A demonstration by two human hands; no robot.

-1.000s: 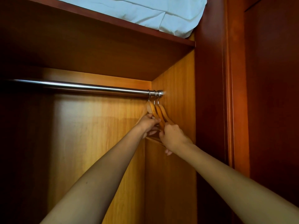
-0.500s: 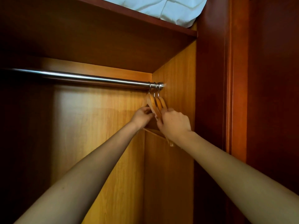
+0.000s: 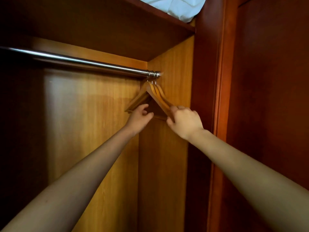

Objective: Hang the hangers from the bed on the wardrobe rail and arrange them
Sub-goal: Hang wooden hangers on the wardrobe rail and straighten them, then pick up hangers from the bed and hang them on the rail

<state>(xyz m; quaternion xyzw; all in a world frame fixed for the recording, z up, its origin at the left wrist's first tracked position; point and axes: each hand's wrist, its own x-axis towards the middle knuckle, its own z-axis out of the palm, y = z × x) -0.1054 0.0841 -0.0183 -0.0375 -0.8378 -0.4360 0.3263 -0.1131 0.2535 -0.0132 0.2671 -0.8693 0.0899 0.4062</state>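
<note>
Three wooden hangers (image 3: 157, 94) hang bunched together at the far right end of the steel wardrobe rail (image 3: 83, 61), their metal hooks side by side against the side panel. My right hand (image 3: 184, 121) grips the near arms of the hangers between thumb and fingers. My left hand (image 3: 139, 117) reaches under the left arms, fingers curled at the hangers' lower bar; whether it holds the bar is hidden.
The wardrobe's light wooden back panel (image 3: 93, 114) and right side panel (image 3: 167, 164) close the corner. A dark shelf (image 3: 100, 27) runs above the rail, with white bedding (image 3: 178, 7) on top. A red-brown door frame (image 3: 222, 97) stands at the right.
My hands have drawn apart: the right slid down the near arms, the left dropped under the left arms. The hangers stay at the rail's right end. The view came closer.
</note>
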